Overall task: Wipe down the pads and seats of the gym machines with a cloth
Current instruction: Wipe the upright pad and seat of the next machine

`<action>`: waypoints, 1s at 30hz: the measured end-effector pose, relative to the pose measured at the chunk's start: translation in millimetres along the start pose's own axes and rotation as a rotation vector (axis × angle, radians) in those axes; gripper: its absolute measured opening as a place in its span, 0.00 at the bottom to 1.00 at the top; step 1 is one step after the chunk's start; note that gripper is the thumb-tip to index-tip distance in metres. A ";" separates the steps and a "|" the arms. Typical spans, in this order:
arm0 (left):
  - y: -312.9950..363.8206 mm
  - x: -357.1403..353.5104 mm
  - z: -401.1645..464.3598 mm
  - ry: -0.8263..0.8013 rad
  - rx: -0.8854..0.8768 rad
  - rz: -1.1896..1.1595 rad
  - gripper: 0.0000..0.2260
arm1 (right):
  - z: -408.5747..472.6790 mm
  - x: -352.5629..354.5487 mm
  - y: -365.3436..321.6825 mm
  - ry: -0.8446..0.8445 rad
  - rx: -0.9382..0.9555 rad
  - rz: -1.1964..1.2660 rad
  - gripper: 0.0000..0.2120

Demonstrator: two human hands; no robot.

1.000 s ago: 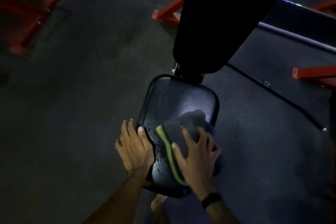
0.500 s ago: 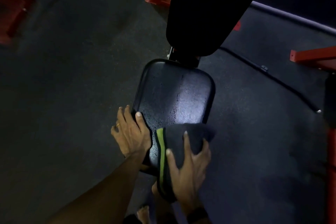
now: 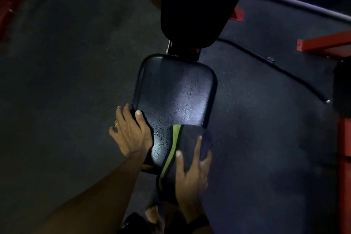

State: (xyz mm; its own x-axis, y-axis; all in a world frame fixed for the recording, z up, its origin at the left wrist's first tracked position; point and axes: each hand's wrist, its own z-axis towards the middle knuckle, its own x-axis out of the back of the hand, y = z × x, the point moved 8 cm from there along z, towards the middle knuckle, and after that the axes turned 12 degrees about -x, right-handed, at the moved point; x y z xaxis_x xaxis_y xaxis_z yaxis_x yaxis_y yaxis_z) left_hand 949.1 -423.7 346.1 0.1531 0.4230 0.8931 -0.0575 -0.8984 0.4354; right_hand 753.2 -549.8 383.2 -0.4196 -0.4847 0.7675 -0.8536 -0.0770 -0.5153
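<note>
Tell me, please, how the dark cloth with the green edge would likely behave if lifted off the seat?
The cloth would probably be floppy: it drapes over the seat's near edge under the right hand. Probably light, possibly damp, given droplets on the seat.

No text, label, brand or number is readable anywhere: the seat point(image 3: 174, 91) beyond the left hand point(image 3: 131, 135) is plain black, and the cloth point(image 3: 188, 144) under the right hand point(image 3: 191, 173) bears only a green stripe (no print).
</note>
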 end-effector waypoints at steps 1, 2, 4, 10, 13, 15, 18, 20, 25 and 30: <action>0.6 0.0 -0.4 -0.002 -0.001 0.004 0.28 | 21.8 -6.2 -5.3 -0.022 -0.031 -0.018 0.35; 0.9 -0.7 -1.2 -0.003 -0.008 0.008 0.27 | 54.8 -11.2 -18.0 -0.024 -0.029 -0.031 0.36; 0.6 -1.0 0.3 0.001 -0.009 0.017 0.27 | 134.5 -20.0 -59.5 -0.007 0.042 -0.018 0.39; 1.7 -2.2 0.2 -0.025 -0.020 0.043 0.27 | 185.2 -13.3 -90.8 0.047 0.078 -0.075 0.31; 2.4 -3.1 0.8 -0.032 -0.016 0.043 0.28 | 52.7 -3.5 -27.6 0.044 0.108 0.004 0.30; 0.4 -4.9 2.4 -0.043 -0.005 0.055 0.28 | 6.1 -2.5 -6.0 0.022 0.094 0.018 0.29; -0.3 -5.6 1.9 -0.054 -0.013 0.049 0.28 | 65.9 -15.6 -29.5 -0.004 0.032 -0.041 0.31; -0.1 -5.4 2.6 -0.048 -0.008 0.046 0.29 | 137.0 -21.0 -69.7 0.043 0.098 -0.068 0.32; 0.4 -4.0 1.9 -0.050 -0.014 0.040 0.29 | 216.6 -23.0 -107.1 0.063 0.111 -0.104 0.30; -1.7 -5.5 2.0 -0.044 -0.003 0.038 0.27 | 13.5 -10.2 -27.1 0.050 0.234 -0.217 0.28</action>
State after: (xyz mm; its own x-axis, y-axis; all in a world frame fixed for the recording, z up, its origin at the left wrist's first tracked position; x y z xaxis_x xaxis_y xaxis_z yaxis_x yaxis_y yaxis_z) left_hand 950.3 -424.7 340.1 0.1937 0.3827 0.9033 -0.0666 -0.9135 0.4013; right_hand 784.8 -554.5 384.2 -0.2551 -0.3920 0.8839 -0.8328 -0.3754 -0.4068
